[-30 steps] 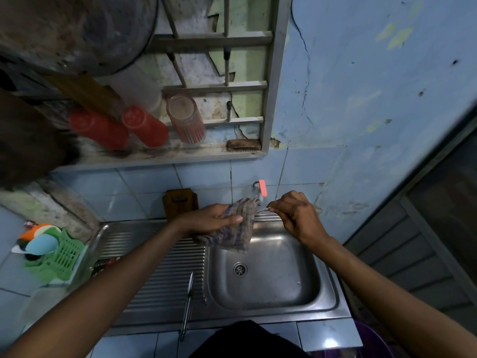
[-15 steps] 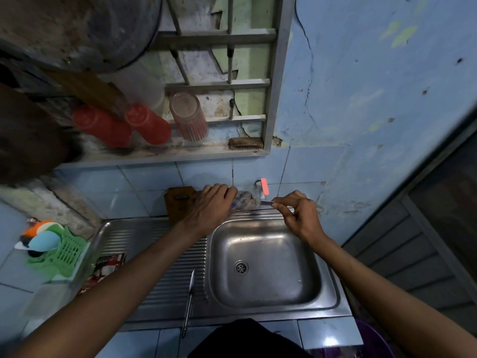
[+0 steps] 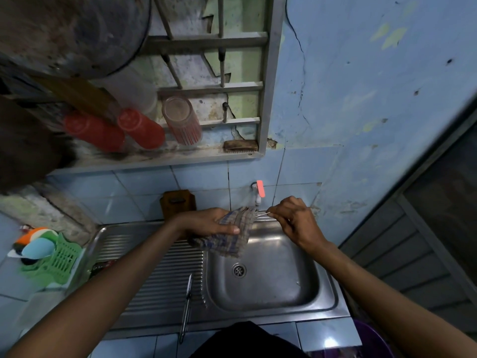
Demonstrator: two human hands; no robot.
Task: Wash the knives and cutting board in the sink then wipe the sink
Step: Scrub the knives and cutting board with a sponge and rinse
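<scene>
Left hand (image 3: pixel 206 223) grips checked cloth (image 3: pixel 227 239) over sink (image 3: pixel 271 285), right hand (image 3: pixel 294 223) pinches a thin knife (image 3: pixel 262 214) being wiped at the tap (image 3: pixel 259 192); another knife (image 3: pixel 186 311) on drainer, sink wipe likely pending.

The steel sink unit (image 3: pixel 333 301) has a ribbed draining board (image 3: pixel 160 280) at its left. A knife (image 3: pixel 186 306) lies on the ribs, and a cutting board (image 3: pixel 177 202) stands at the back edge against the tiles.
</scene>
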